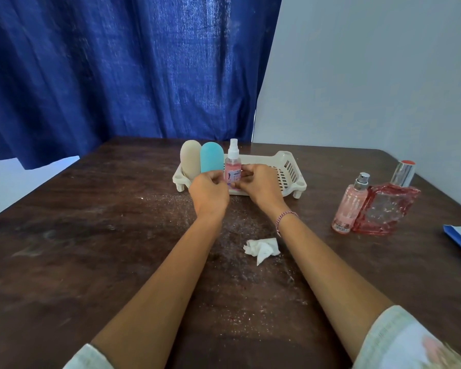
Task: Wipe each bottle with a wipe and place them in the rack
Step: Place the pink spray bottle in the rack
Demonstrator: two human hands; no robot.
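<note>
Fingers (246, 172) of my left hand (209, 191) and right hand (261, 185) are pinching a clear pink spray bottle (233, 166), dusty brown wooden table (91, 235) beneath, blue curtain (117, 75) behind.

Arms outstretched; left hand (209, 191), right hand (258, 185) pinch spray bottle (233, 165).

rack (286, 155) right half free, left crowded — three bottles (210, 158)

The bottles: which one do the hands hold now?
The small pink spray bottle with the clear cap, next to the blue bottle in the rack. The left hand and right hand hold its lower part.
</note>
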